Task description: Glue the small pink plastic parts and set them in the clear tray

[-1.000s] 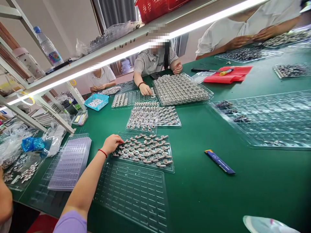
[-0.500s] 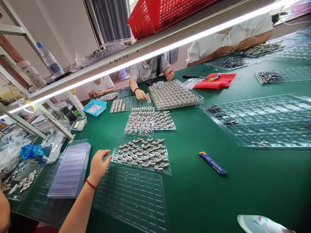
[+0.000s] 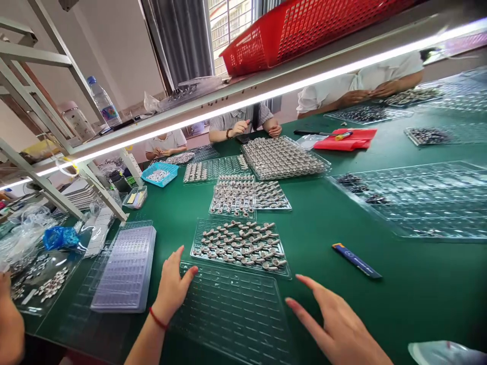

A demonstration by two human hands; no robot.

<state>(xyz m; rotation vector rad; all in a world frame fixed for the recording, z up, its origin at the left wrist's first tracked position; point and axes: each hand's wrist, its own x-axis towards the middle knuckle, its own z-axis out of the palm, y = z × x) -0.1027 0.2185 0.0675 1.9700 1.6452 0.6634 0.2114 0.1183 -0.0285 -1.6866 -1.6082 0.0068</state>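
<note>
A transparent plastic tray (image 3: 236,309) with rows of shallow cells lies flat on the green table in front of me. My left hand (image 3: 173,284), with a red string at the wrist, is at its upper left corner, thumb and fingers spread. On the other side, my right hand (image 3: 331,319) hovers by the tray's right edge, thumb and fingers apart, holding nothing. Whether either hand touches the tray, I cannot tell. Just beyond lies another clear tray (image 3: 196,234) filled with small grey spoon-shaped parts (image 3: 243,243).
A stack of clear trays (image 3: 124,268) stands left. Behind are more filled trays (image 3: 232,197), a tall filled stack (image 3: 283,157) and a blue basket (image 3: 167,175). A blue-and-orange packet (image 3: 357,261) lies right. Co-workers sit opposite; another person's hand (image 3: 9,314) shows far left. A lit shelf crosses overhead.
My right hand has come into view beside the tray. My left hand has moved off the filled tray's side to the nearer tray's corner. The view has shifted slightly.
</note>
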